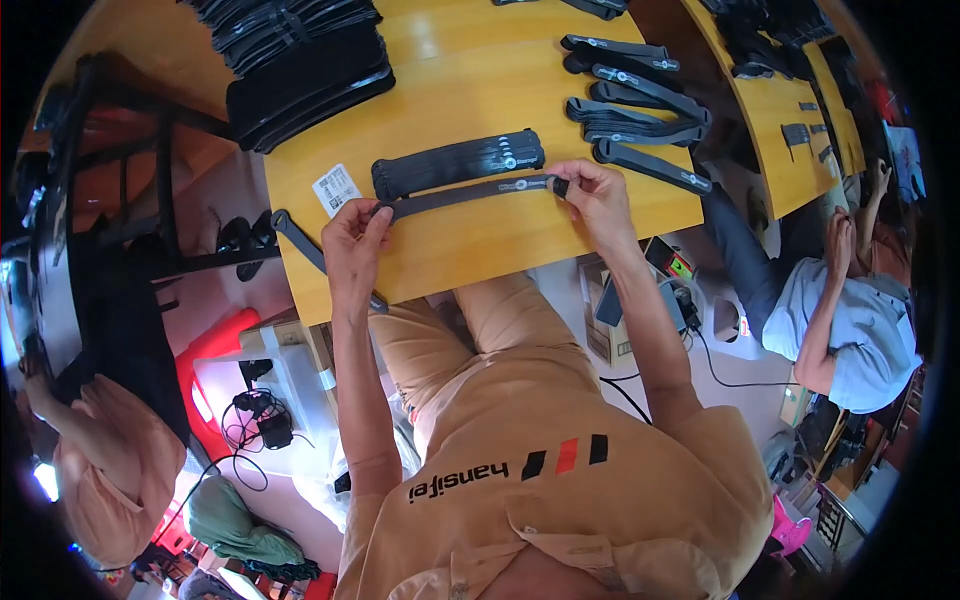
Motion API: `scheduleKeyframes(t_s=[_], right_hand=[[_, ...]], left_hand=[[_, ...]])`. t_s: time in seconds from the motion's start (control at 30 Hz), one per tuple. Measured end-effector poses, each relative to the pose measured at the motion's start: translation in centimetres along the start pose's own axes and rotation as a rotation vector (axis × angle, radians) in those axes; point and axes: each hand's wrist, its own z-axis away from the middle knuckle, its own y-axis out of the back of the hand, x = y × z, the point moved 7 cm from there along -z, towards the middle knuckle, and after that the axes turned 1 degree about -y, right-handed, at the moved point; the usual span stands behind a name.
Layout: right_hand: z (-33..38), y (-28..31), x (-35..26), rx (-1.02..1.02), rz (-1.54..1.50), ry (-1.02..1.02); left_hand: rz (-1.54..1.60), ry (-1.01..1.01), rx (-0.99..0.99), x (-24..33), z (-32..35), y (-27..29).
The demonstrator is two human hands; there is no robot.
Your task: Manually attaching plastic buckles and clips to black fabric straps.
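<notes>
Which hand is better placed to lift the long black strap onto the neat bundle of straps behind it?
Probably right hand: it pinches the long black strap right beside the bundle; left hand is farther off.

Strap (470, 192) ends tucked under both grips; dark stack (300, 60) cut off up top, label (336, 188) print way too tiny.

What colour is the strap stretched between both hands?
Dark grey to black strap, clearest in the head view.

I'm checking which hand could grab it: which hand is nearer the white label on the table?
Left. The left hand pinches the strap end just right of the white label; the right hand holds the strap's far end.
</notes>
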Motion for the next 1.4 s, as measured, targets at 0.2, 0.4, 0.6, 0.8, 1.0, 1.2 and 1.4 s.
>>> scheduleKeyframes(t_s=[0.2,0.4,0.6,0.8,1.0,1.2,1.4], right_hand=[[-1.4,0.0,0.2,0.068,0.108,0.036],[-2.4,0.3,0.6,0.161,0.247,0.182],[-2.5,0.3,0.7,0.171,0.288,0.178],[-2.5,0.4,1.2,0.193,0.238,0.144],[-2.4,0.3,0.7,0.200,0.258,0.121],[-2.4,0.6,0.5,0.261,0.213,0.132],[-2.5,0.5,0.6,0.273,0.212,0.112]], left_hand=[[-0.035,-0.038,0.098,-0.6,-0.9,0.0],[-0.149,-0.055,0.187,-0.3,-1.0,-0.4],[-0.207,-0.015,0.212,-0.3,-1.0,-0.5],[-0.225,-0.029,0.237,-0.8,-1.1,-0.3],[-0.193,-0.008,0.241,-1.1,-1.1,-0.2],[-0.174,0.008,0.242,-0.6,-1.0,-0.5],[-0.212,0.012,0.262,-1.0,-1.3,-0.2]])
